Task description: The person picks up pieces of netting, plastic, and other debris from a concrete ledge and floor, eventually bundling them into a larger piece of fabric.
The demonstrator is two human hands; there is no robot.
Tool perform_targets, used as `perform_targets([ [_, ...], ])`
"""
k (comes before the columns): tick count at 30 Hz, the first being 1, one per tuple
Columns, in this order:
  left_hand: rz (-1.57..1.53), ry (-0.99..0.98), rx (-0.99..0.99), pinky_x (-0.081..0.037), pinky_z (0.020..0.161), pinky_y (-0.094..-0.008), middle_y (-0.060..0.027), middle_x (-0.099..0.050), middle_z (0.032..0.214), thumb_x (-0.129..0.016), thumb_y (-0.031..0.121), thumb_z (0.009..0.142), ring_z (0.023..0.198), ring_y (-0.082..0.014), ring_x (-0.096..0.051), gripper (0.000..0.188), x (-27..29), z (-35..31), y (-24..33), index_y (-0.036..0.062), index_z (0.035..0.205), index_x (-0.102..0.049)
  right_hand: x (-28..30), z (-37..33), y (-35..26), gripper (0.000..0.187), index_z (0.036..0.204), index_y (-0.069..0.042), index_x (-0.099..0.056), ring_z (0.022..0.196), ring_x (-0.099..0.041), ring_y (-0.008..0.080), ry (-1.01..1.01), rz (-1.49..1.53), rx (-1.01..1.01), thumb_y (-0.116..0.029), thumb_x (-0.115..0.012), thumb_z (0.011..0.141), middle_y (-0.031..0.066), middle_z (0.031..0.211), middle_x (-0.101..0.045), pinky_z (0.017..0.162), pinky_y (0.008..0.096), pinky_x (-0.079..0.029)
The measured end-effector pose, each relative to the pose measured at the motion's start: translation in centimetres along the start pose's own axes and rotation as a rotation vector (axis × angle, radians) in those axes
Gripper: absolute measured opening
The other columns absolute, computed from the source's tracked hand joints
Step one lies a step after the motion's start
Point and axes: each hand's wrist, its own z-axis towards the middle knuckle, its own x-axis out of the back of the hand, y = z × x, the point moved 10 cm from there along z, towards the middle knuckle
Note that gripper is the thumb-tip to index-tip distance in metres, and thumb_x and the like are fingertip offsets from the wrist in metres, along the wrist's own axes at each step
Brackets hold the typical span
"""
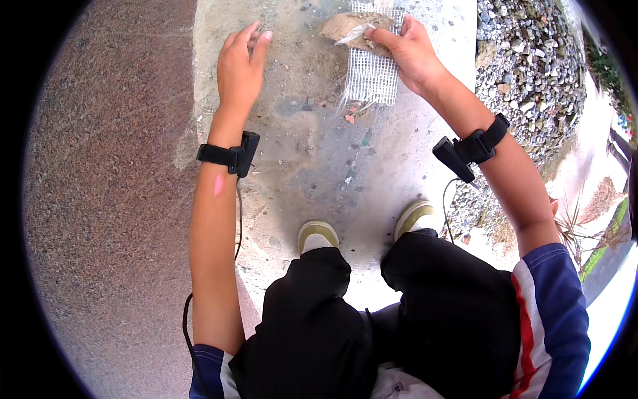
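R hand (412, 56) pinches brown flat piece (337, 26) w/ whitish scrap (355, 34) over white mesh strip (371, 78), L hand (240, 72) empty, loosely curled, well left; prob. mid-handling step, next move likely calls for L hand steadying strip.

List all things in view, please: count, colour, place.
Piece: one, brown, in right hand
Scrap: one, white, on piece
Mesh: one, white, beneath piece
Chips: several, orange, near mesh
Concrete: one, grey, middle
Paving: one, brown, left
Stones: many, grey, right
Plants: several, green, brown, far right
Bands: two, black, on arms
Cables: at least two, black, by arms
Shoes: two, olive, lower middle
Trousers: one, black, bottom
Sleeves: two, mainly navy, bottom
Arms: two, bare, sides
Hands: two, bare, top
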Motion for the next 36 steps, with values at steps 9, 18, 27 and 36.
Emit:
perform_targets([
  [9,0.207,-0.11,-0.209,-0.048,0.071,-0.0299,-0.0083,-0.063,0.092,-0.063,0.011,0.087,0.078,-0.0214,-0.061,0.016,-3.3,1.2,0.9,0.0025,0.1,-0.067,7.5,1.2,-4.3,0.021,0.097,0.007,-0.059,0.057,-0.052,0.0091,0.155,-0.14,0.097,0.008,-0.051,0.078,0.0029,0.075,-0.059,0.052,0.0223,-0.042],
  [18,-0.09,-0.309,0.001,-0.049,0.066,-0.033,-0.0068,-0.062,0.087,-0.065,0.01,0.085,0.075,-0.0235,-0.061,0.017,-6.5,-8.5,3.4,0.006,0.102,-0.066,8.2,-3.0,1.2,0.045,0.123,0.001,-0.047,0.103,-0.06,0.0152,-0.215,-0.438,-0.178,-0.006,-0.066,0.082,0.0086,0.114,-0.06,0.093,0.0294,-0.048],
  [27,0.064,-0.093,-0.237,-0.048,0.066,-0.0328,-0.0063,-0.062,0.087,-0.069,0.006,0.081,0.079,-0.0226,-0.061,0.014,-5.5,-10.3,5.2,0.0048,0.095,-0.068,8.2,-3.5,3.0,0.041,0.119,0.001,-0.048,0.095,-0.063,0.0148,-0.132,-0.327,-0.189,-0.003,-0.064,0.082,0.0096,0.108,-0.062,0.086,0.0286,-0.052],
  [36,0.077,-0.048,-0.153,-0.048,0.068,-0.0339,-0.0072,-0.062,0.087,-0.068,0.008,0.082,0.079,-0.0253,-0.061,0.011,-6.3,-10.9,5.3,0.0043,0.092,-0.068,9.4,-3.5,3.0,0.04,0.119,0.002,-0.049,0.093,-0.063,0.0154,-0.072,-0.336,-0.164,-0.002,-0.063,0.082,0.0103,0.107,-0.063,0.085,0.0294,-0.053],
])
